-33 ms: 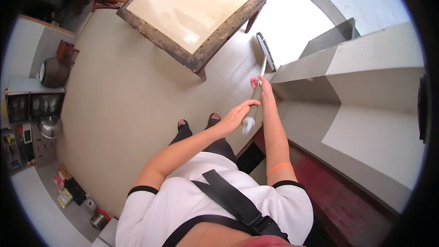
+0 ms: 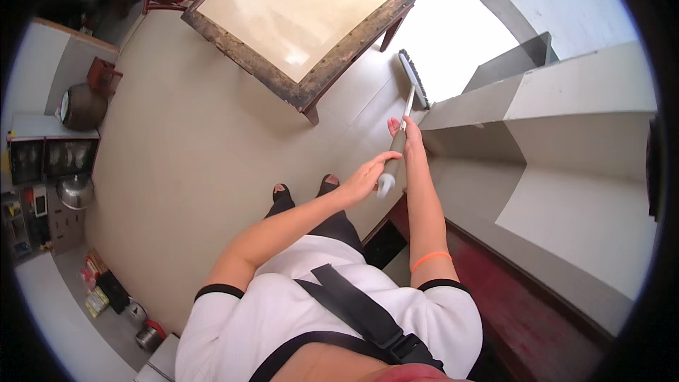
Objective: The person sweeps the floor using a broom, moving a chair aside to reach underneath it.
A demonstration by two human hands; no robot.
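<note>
Broom slanted just R of desk; L hand's fingers gripped handle nr end; R hand sat farther down, finger closure unclear; spacing prob. gave leverage.

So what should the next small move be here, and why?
Probably draw the broom slightly left: its bristled head looks close to the grey wall at one end, floor lies leftward, and the left hand and right hand are both on its handle.
</note>
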